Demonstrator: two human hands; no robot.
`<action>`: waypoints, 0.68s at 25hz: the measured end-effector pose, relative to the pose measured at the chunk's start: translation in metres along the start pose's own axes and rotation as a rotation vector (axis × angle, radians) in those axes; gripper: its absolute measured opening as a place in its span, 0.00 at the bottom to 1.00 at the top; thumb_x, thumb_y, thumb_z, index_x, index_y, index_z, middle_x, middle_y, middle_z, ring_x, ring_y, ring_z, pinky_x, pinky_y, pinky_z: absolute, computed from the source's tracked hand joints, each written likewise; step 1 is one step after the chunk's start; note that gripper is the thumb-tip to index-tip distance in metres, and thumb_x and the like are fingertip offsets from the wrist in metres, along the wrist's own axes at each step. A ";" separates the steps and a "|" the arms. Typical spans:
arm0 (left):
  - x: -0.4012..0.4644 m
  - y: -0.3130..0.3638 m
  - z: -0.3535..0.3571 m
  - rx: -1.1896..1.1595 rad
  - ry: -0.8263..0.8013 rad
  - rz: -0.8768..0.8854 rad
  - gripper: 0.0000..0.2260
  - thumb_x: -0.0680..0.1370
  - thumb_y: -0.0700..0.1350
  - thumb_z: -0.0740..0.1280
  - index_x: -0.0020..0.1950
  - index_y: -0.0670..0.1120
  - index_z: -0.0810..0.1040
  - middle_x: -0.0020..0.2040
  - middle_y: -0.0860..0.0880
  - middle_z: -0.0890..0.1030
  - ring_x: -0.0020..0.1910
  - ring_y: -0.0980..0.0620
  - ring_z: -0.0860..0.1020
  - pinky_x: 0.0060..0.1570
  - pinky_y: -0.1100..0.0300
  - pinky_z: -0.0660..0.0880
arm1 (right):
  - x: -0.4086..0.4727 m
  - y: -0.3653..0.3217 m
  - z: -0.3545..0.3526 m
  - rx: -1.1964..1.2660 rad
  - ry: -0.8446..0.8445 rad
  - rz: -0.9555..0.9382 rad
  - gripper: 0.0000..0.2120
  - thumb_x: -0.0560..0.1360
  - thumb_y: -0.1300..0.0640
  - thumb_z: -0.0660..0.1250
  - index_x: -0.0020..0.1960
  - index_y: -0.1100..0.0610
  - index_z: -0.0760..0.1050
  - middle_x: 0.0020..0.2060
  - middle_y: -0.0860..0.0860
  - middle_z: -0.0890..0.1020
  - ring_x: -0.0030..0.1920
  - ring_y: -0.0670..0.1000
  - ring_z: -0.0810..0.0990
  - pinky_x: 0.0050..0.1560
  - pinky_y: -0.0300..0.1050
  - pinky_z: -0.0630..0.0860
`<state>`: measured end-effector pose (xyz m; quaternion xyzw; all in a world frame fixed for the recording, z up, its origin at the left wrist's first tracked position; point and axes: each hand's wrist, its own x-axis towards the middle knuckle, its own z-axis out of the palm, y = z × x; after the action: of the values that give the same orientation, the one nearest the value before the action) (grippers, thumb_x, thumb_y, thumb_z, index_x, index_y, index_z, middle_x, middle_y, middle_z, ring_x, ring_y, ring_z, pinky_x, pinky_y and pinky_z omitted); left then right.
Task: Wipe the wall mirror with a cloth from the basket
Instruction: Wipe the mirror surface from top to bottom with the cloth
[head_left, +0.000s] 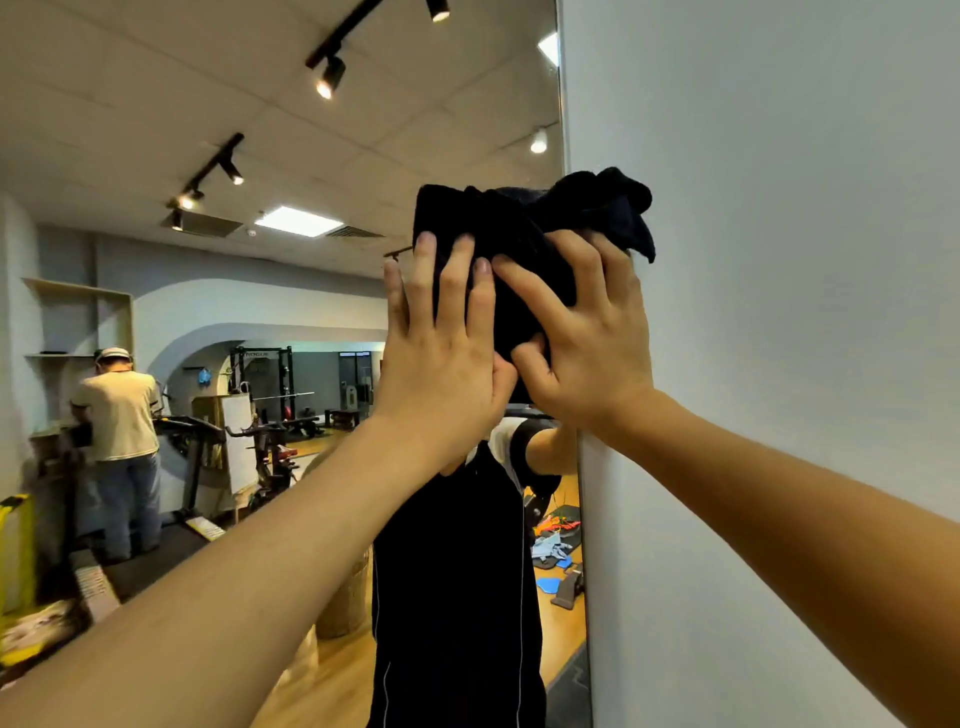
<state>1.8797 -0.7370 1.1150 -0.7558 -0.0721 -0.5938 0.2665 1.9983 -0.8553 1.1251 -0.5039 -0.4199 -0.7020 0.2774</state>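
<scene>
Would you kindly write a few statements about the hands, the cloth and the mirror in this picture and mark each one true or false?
1. Both hands are on the dark cloth. True: the left hand and the right hand both press on it.
2. The cloth is white. False: it is black or very dark.
3. The cloth sits near the right edge of the mirror. True: part of it overlaps the grey wall.
4. The left hand hangs idle at the person's side. False: it is raised against the cloth.
</scene>
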 end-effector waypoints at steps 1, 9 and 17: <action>-0.012 0.002 0.000 0.010 -0.017 0.002 0.32 0.77 0.51 0.54 0.78 0.36 0.61 0.79 0.35 0.59 0.79 0.32 0.53 0.75 0.31 0.52 | -0.010 -0.006 -0.002 -0.001 -0.019 -0.002 0.28 0.70 0.51 0.64 0.70 0.52 0.79 0.67 0.61 0.76 0.68 0.68 0.71 0.67 0.65 0.69; -0.030 -0.013 -0.008 0.159 -0.114 0.017 0.33 0.77 0.55 0.53 0.79 0.40 0.56 0.80 0.38 0.56 0.80 0.34 0.52 0.76 0.32 0.50 | -0.015 -0.028 0.003 -0.091 -0.035 0.022 0.29 0.70 0.49 0.64 0.72 0.47 0.76 0.70 0.59 0.74 0.71 0.68 0.68 0.70 0.68 0.66; -0.042 -0.042 -0.018 0.219 -0.143 0.019 0.35 0.77 0.56 0.60 0.79 0.39 0.58 0.79 0.37 0.56 0.79 0.33 0.53 0.76 0.32 0.50 | -0.009 -0.056 0.011 -0.123 -0.086 -0.002 0.30 0.72 0.48 0.63 0.74 0.47 0.74 0.73 0.58 0.72 0.73 0.69 0.67 0.73 0.68 0.62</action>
<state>1.8344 -0.7012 1.0918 -0.7632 -0.1481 -0.5245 0.3472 1.9607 -0.8187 1.1006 -0.5490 -0.3881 -0.7046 0.2269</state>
